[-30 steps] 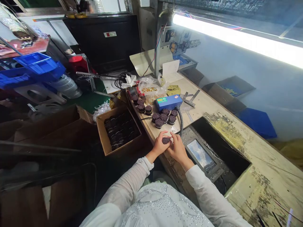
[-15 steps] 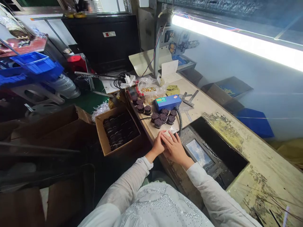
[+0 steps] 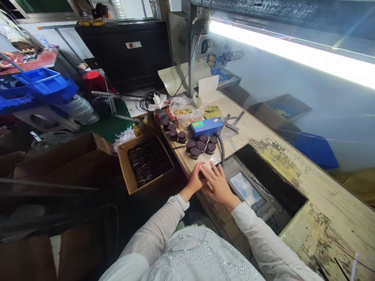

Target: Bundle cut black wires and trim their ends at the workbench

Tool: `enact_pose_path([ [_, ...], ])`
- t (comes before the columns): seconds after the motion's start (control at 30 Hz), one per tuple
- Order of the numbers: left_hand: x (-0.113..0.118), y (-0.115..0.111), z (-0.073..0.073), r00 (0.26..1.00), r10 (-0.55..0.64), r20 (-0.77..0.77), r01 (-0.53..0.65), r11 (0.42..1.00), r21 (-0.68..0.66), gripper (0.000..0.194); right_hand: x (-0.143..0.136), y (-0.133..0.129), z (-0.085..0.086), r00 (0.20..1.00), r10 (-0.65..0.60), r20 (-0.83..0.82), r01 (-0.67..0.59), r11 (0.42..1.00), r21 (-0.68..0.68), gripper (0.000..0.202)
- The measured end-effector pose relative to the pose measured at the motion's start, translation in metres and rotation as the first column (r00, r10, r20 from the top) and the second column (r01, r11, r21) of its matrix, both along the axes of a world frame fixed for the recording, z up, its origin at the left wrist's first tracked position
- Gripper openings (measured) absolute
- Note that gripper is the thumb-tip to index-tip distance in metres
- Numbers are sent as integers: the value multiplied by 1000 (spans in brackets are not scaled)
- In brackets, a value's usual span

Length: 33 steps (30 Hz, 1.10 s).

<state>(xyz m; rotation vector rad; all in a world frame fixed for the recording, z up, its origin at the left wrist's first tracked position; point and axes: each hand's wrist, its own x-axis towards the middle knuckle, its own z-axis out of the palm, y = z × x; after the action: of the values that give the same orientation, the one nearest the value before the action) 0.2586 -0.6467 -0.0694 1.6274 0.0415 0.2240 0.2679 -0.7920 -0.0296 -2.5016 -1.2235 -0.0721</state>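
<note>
My left hand (image 3: 195,180) and my right hand (image 3: 217,184) meet over the bench's near edge. The left one curls its fingers round something dark that barely shows between the palms. Long fingers of my right hand lie over it and against the left fingertips, with the thumb tucked below. What they hold is mostly hidden. Just beyond my fingertips stands a cluster of round, dark, tied bundles (image 3: 200,146). Several more dark bundles (image 3: 177,136) stand to its left. Behind the cluster sits a blue box-shaped device (image 3: 206,127) with a ribbed black hose (image 3: 222,150).
An open cardboard box (image 3: 124,171) left of the bench holds rows of dark bundles. A touchscreen panel (image 3: 247,189) is set in a bench cutout at right. Metal squares (image 3: 234,123) and a plastic bag (image 3: 186,107) lie farther back. A tube lamp (image 3: 281,45) hangs above.
My hands stay together in nearly the same place; the right fingers shift slightly and the dark gap between the palms shows a little more. The view moves slightly.
</note>
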Motion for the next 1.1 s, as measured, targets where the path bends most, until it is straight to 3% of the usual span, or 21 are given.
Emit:
enact_pose_path([
  [0.37,1,1,-4,998,3,66,-13,989,149,56,8,-2,4,999,39,-4,-39,999,-38,86],
  [0.53,2,2,-5,1000,3,31,-7,992,129,51,8,-2,0,996,70,-54,-67,996,51,85],
  [0.63,3,1,-4,999,-30,-32,34,993,109,45,10,-7,-6,993,-46,-112,74,964,256,80],
  [0.7,3,0,-1,998,-36,-52,41,993,114,40,11,-11,-9,969,-178,-172,233,890,391,74],
  [0.77,2,0,3,998,-23,-59,29,994,106,37,13,-16,-10,929,-276,-246,361,818,448,63],
  [0.83,0,1,11,998,-10,-64,13,999,51,34,13,-20,-7,899,-302,-318,422,792,440,49],
  [0.93,-7,2,29,996,-39,-83,33,997,-71,32,12,-19,2,881,-202,-428,382,837,392,34],
  [1.0,-14,4,44,993,-66,-101,51,988,-146,31,13,-13,11,846,-75,-528,305,881,363,37],
  [1.1,-24,7,64,989,-65,-135,32,973,-230,30,16,5,23,691,135,-710,195,912,362,52],
])
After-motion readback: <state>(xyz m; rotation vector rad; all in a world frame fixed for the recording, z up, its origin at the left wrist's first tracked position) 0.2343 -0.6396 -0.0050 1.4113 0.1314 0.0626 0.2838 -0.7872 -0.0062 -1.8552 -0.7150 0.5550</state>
